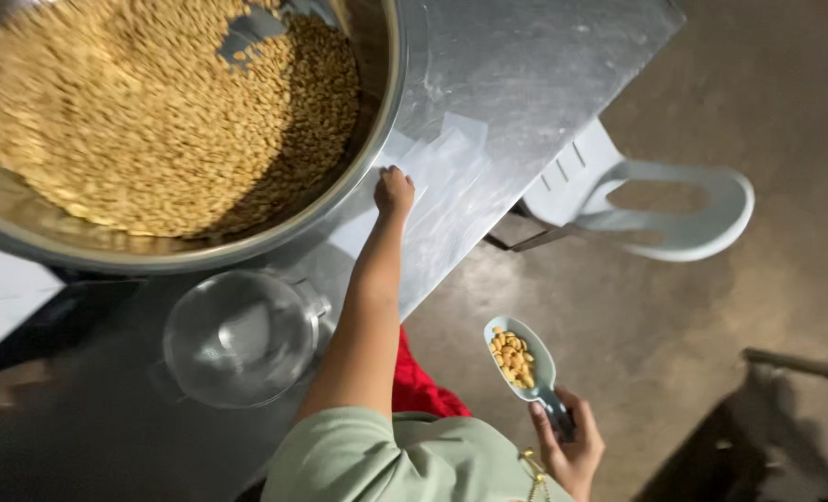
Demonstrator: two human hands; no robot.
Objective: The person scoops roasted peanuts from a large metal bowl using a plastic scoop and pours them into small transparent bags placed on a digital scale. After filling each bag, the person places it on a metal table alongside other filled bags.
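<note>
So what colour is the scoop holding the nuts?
Pale blue-grey scoop, seen from the head camera.

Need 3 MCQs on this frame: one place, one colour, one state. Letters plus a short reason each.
1. Where does the left hand rest?
A. on the clear bags by the big metal bowl
B. inside the glass jug
C. on the chair

2. What colour is the scoop?
A. red
B. pale blue
C. black

3. What state is the scoop in?
A. empty
B. partly filled with yellowish kernels
C. lying on the floor

Answers:
1 A, the fingers touch the bags on the steel table beside the bowl's rim.
2 B, bowl and handle are pale blue.
3 B, the right hand holds it by the handle with kernels inside.
</note>
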